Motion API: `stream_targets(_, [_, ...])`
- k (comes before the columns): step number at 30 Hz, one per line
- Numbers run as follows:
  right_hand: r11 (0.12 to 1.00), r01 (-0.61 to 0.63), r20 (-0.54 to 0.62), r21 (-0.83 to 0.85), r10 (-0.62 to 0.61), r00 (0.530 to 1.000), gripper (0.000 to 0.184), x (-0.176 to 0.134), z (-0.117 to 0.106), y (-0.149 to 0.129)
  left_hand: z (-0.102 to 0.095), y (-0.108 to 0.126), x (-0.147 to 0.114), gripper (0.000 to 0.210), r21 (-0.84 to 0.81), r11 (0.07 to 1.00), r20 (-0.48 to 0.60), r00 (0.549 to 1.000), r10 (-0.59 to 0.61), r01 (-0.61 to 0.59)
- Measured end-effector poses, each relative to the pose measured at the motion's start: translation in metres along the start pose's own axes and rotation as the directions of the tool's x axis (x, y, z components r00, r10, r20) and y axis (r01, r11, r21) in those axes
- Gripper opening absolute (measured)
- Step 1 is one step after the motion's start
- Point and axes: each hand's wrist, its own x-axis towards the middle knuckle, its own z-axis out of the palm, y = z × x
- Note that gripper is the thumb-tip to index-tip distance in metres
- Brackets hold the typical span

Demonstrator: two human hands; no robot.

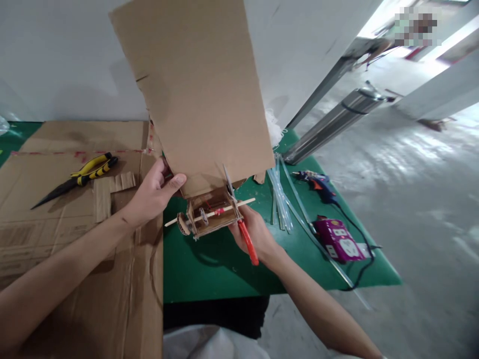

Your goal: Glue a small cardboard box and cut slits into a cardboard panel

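Note:
My left hand (160,192) is closed on the lower left corner of a large brown cardboard sheet (198,94), thumb in front and fingers behind it. The sheet stands tilted up before me. Below its lower edge is a small open cardboard box (209,232) with a wooden stick (239,203) passing through it and cardboard discs (183,224) at its left end. My right hand (258,232) is closed around red-handled scissors (247,242) at the box's right side. Their blades point up over the sheet's lower edge. Whether the right fingers also grip the box is hidden.
On the flattened cardboard (142,299) at left lie yellow-and-black long-nose pliers (82,177) and a cardboard scrap (103,199). Clear glue sticks (279,199), a glue gun (318,185) with its cord and a purple packet (339,240) lie on the green table (209,284). A metal cylinder (333,127) leans behind.

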Motion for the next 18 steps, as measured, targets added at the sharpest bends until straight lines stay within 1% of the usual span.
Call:
stream_targets(5, [1.000, -0.027, -0.003, 0.011, 0.027, 1.000, 0.017, -0.0002, -0.0009, -0.0022, -0.0001, -0.0010, 0.0000, 0.049, -0.011, 1.000, 0.006, 1.000, 0.005, -0.005])
stream_targets(11, [0.999, -0.040, 0.013, -0.007, 0.040, 0.999, 0.018, 0.0013, -0.0012, -0.0022, -0.0002, -0.0041, -0.0002, 0.047, -0.038, 0.999, 0.006, 1.000, -0.020, 0.020])
stream_targets(15, [0.999, -0.046, 0.018, -0.029, 0.046, 0.999, 0.025, 0.0034, -0.0021, -0.0019, -0.0015, -0.0074, 0.0011, 0.049, -0.066, 0.995, -0.006, 0.997, -0.075, 0.075])
stream_targets(18, [0.998, -0.056, 0.036, -0.011, 0.057, 0.998, 0.031, 0.0046, -0.0036, -0.0016, -0.0026, -0.0096, 0.0018, 0.049, -0.089, 0.993, -0.001, 0.997, -0.077, 0.076])
